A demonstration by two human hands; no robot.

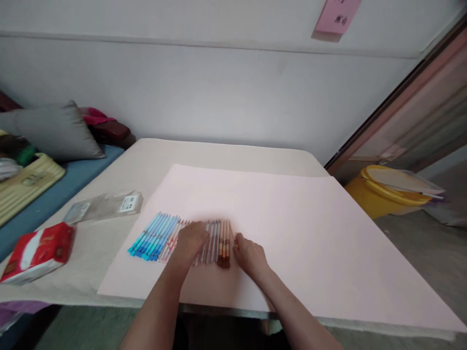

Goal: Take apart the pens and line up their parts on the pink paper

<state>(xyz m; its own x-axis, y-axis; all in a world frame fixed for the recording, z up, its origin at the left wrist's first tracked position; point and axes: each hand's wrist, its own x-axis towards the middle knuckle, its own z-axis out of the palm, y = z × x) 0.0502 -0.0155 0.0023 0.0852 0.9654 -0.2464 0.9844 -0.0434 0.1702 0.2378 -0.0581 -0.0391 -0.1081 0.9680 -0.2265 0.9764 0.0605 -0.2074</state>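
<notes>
A row of thin pens (182, 238) lies side by side on a large pale pink sheet (292, 228): blue ones at the left, clear and red-marked ones in the middle, brown ones at the right. My left hand (190, 241) rests on the middle pens, fingers curled down over them. Just right of the brown pens, my right hand (248, 255) touches the end of the row with its fingers bent; what they pinch, if anything, is hidden.
The pink sheet covers a beige table (153, 155). A clear plastic packet (104, 206) and a red tissue pack (36, 251) lie at its left. Beyond are a grey cushion (54, 129), a yellow case (25, 182), and a yellow bucket (383, 192) on the floor at right.
</notes>
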